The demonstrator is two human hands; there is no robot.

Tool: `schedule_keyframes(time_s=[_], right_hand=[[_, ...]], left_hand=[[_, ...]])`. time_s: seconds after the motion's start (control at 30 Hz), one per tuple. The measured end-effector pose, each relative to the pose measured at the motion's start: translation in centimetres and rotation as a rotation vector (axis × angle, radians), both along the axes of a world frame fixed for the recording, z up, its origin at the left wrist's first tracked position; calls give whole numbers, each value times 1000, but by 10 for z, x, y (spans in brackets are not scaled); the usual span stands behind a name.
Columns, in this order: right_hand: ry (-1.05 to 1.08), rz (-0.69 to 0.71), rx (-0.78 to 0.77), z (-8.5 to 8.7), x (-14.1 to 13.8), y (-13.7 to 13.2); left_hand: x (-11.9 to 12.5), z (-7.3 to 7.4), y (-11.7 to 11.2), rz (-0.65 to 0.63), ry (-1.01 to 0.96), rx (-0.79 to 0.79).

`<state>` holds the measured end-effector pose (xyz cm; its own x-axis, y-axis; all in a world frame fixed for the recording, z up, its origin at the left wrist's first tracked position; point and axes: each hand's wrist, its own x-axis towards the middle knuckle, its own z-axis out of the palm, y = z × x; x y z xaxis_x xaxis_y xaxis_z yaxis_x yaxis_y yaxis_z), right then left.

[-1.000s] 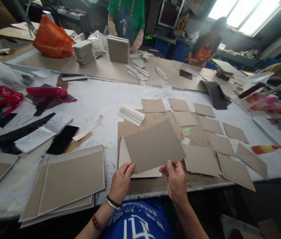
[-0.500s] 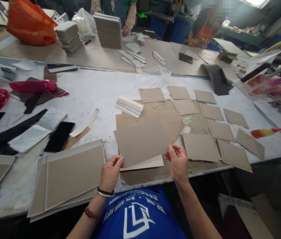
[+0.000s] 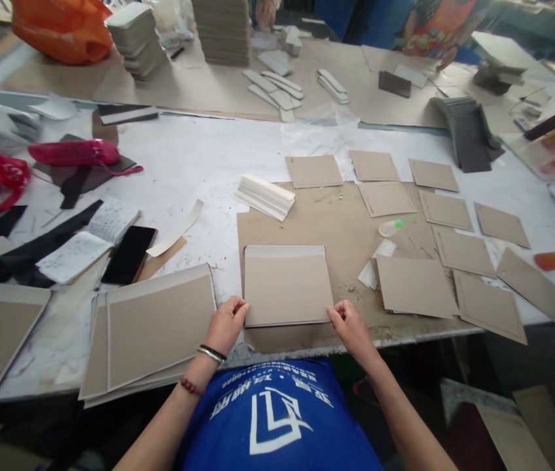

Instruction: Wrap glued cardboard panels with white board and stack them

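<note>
A grey cardboard sheet (image 3: 287, 288) lies flat on a white sheet whose top strip shows above it, both on a large brown work board (image 3: 336, 222). My left hand (image 3: 226, 322) pinches the cardboard's near left corner with curled fingers. My right hand (image 3: 349, 324) pinches its near right corner the same way. A stack of white strips (image 3: 265, 195) lies just beyond the board's far left corner.
A pile of finished cardboard-on-white sheets (image 3: 154, 330) lies to my left. Several loose grey cards (image 3: 444, 209) spread out on the right, with a small glue bottle (image 3: 395, 226). A black phone (image 3: 127, 254) and notebook pages (image 3: 86, 245) lie left. Other people work at the table's far side.
The cardboard was held up in the air and has come down flat onto the white sheet. Both hands moved down to the table with it, and my view tilted downward.
</note>
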<state>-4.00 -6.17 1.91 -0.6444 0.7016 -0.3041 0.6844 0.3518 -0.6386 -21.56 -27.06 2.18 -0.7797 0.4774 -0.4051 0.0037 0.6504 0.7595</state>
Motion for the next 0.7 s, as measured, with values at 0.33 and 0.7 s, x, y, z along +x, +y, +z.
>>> schedule_keyframes(time_s=[0.33,0.7], right_hand=[[-69,73,51,-6,-4,3],[-273,97,88,-5,-5,5]], left_hand=[[-6,-4,5,6,-7,-81],[-10,-4,6,16,-79,-103]])
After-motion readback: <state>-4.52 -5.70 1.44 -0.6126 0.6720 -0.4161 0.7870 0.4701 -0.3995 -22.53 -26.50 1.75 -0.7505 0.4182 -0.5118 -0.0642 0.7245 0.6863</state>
